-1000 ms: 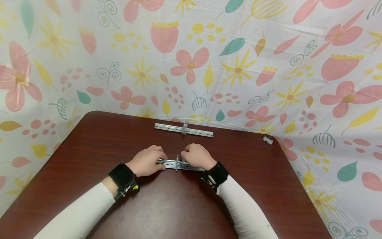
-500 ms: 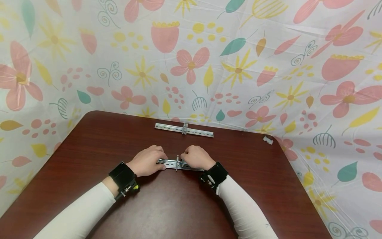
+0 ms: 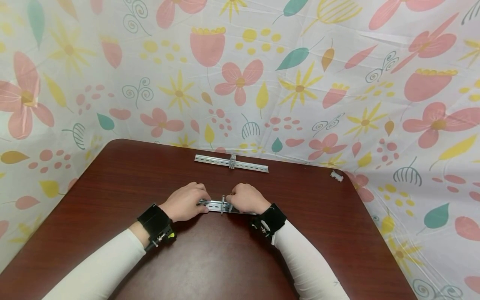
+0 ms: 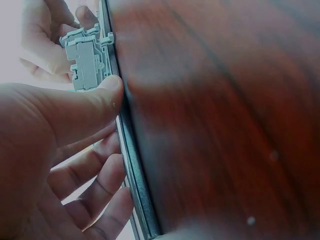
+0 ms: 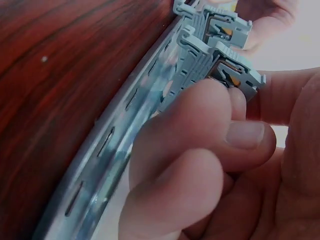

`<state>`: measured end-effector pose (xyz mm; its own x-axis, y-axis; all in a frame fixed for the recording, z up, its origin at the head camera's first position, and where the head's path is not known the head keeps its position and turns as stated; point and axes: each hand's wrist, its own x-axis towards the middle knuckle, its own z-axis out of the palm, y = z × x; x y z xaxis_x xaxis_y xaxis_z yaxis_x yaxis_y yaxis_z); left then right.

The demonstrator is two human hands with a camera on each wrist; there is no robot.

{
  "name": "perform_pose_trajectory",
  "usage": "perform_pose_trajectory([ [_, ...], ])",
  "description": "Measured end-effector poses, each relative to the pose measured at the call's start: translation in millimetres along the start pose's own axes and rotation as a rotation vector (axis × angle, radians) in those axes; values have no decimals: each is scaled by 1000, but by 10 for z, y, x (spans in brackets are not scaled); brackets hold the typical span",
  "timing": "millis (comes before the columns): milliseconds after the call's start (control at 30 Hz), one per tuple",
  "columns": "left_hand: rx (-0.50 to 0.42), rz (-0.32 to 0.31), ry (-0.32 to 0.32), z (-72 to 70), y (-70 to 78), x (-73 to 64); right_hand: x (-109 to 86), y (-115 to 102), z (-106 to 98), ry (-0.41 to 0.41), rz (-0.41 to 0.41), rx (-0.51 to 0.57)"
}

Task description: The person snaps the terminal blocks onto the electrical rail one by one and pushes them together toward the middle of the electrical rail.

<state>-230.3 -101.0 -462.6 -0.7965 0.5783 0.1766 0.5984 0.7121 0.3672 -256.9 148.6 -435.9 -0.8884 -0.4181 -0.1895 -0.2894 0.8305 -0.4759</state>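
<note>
A slotted metal DIN rail lies on the table in front of the person. The left hand grips its left end, thumb along the near edge and fingers on the other side, as the left wrist view shows. One grey terminal block stands across the rail between the hands. Just right of it, the right hand pinches a second grey terminal block, its foot right at the rail. The right fingers hide part of this block. In the left wrist view both blocks overlap.
Farther back, another DIN rail carries several grey terminal blocks near its middle. A loose grey piece lies near the back right corner of the brown table. A flower-patterned cloth hangs behind the table.
The right hand has moved slightly down, and the block in its fingers has come lower onto the rail beside the standing one. The left hand has stayed on the rail's end.
</note>
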Motion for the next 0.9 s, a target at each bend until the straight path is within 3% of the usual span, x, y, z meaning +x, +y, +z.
perform_pose_trajectory([
  [467, -13, -20, 1, 13, -1, 1, -13, -26, -7, -60, -6, -35],
  [900, -11, -24, -2, 16, -2, 5, -21, -28, -21, -80, -87, -99],
])
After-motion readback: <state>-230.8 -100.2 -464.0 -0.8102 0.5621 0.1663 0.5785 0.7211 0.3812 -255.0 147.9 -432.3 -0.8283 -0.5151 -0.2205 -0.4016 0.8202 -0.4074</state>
